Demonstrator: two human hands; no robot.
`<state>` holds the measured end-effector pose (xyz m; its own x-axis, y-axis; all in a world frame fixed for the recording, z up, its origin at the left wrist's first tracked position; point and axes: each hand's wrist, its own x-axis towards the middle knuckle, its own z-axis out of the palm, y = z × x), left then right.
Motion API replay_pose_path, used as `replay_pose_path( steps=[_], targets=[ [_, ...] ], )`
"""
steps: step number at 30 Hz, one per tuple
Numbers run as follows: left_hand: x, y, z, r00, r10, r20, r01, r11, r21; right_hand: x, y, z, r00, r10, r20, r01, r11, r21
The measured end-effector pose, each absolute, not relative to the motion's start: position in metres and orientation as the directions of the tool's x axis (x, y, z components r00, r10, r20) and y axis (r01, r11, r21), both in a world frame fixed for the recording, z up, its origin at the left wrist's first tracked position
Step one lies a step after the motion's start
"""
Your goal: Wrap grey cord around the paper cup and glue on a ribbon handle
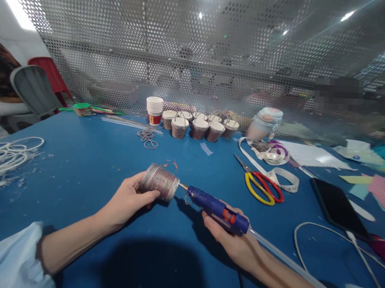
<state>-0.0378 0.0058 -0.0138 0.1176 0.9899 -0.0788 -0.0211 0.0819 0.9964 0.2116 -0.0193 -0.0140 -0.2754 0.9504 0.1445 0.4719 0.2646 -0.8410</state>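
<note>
My left hand (130, 201) is closed around a small cup wrapped in grey-brown cord (160, 182), which lies tilted on its side with its white rim facing right. In my right hand (229, 239) is a blue hot glue gun (216, 206) with a red part inside. Its metal nozzle is at the cup's rim, touching or nearly so. A long clear glue stick (290, 258) runs out of the back of the gun. Below, a black cable (241, 286) trails toward the front edge.
Several cord-wrapped cups with handles (199, 129) stand at the back beside stacked paper cups (154, 111). Scissors (261, 185), ribbon (284, 178) and a phone (338, 207) lie on the right. White cord (11, 154) is at far left; loose grey cord (148, 138) lies near the middle.
</note>
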Motion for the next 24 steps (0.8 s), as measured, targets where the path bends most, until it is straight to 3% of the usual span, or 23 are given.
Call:
replay_pose_path(
  steps=[8, 16, 19, 24],
  targets=[
    [-0.035, 0.008, -0.012, 0.143, 0.981, -0.129, -0.149, 0.15, 0.977, 0.213, -0.019, -0.017, -0.329, 0.931, 0.158, 0.464, 0.305, -0.832],
    [-0.037, 0.01, -0.015, 0.204, 0.971, -0.127, -0.149, 0.159, 0.976, 0.211, -0.015, -0.011, -0.213, 0.977, 0.028, 0.403, 0.114, -0.908],
    [-0.038, 0.01, -0.013, 0.179, 0.981, -0.076, -0.052, 0.086, 0.995, 0.211, -0.01, -0.01, -0.168, 0.986, -0.002, 0.397, 0.066, -0.916],
    [-0.04, 0.011, -0.004, 0.087, 0.99, 0.107, 0.27, -0.126, 0.955, 0.214, 0.006, -0.016, -0.122, 0.992, 0.04, 0.427, 0.089, -0.9]
  ],
)
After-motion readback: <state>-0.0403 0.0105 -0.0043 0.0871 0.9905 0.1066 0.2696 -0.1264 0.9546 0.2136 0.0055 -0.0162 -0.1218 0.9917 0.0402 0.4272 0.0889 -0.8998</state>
